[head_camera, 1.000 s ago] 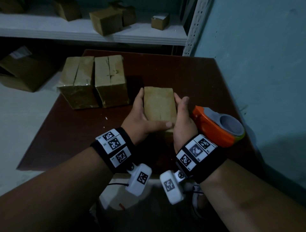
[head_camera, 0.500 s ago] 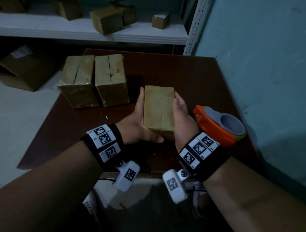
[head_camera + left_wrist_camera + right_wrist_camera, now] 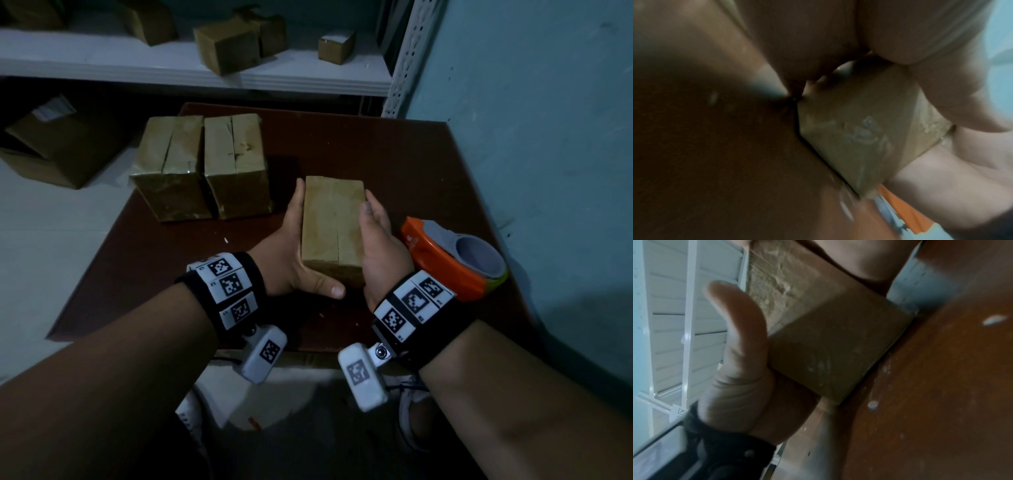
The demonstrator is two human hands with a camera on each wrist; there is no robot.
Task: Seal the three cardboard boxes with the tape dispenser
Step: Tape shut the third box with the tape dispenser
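A small brown cardboard box [image 3: 331, 226] stands on the dark reddish-brown wooden table [image 3: 394, 164], clasped between both hands: the left hand [image 3: 291, 253] flat along its left side with thumb wrapped across the near end, the right hand [image 3: 380, 246] pressed along its right side. The orange-and-grey tape dispenser [image 3: 452, 260] lies just right of the right hand; two larger cardboard boxes [image 3: 202, 164] sit side by side, behind and to the left.

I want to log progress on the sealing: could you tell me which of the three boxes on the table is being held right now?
The near box, held between left hand and right hand; the other two stand untouched, side by side, farther left.
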